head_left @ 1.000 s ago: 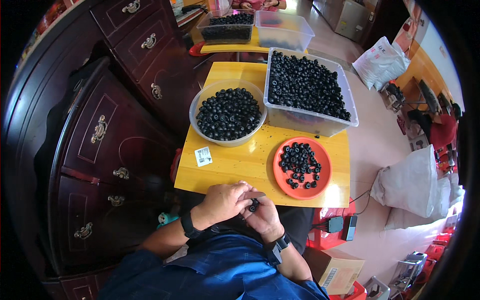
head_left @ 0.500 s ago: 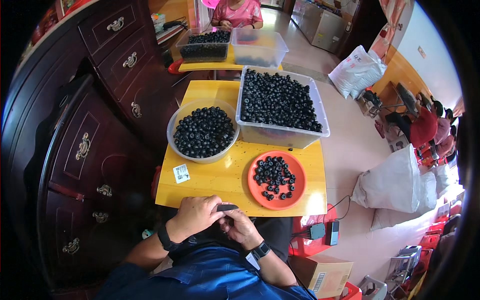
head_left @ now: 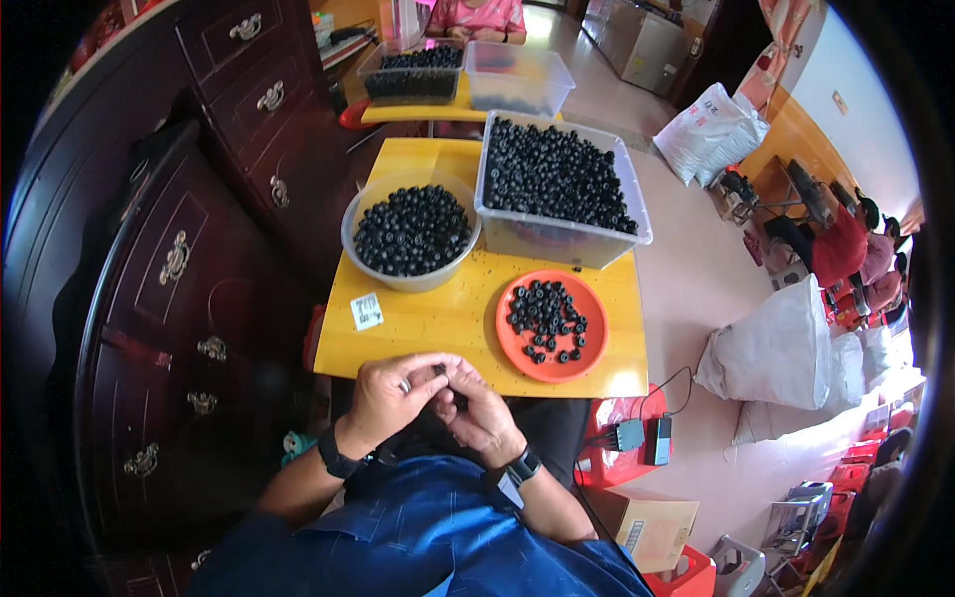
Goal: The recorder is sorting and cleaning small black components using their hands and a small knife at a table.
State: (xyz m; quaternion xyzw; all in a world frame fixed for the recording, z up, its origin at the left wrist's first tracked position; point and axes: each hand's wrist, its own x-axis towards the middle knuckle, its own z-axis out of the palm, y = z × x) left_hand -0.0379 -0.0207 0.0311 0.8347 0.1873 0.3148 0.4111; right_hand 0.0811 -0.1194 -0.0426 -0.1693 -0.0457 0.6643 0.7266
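Observation:
My left hand and my right hand meet just in front of the near table edge, over my lap. The left fingers are closed, and a small dark piece shows at their tips. My right hand is closed against them; its curled fingers hide most of whatever it grips. Beyond my right hand lies an orange plate with loose black ring-shaped parts on it. A round clear tub full of similar black parts stands farther left.
A large clear bin heaped with black parts sits at the table's far right. A white label lies near the left edge. Dark drawers flank me on the left; white sacks stand right. Another person sits beyond the farther table.
A flat dark strip showed between my hands before; now only a small dark bit is visible. My hands have shifted slightly farther from me in view, and the whole view has tilted.

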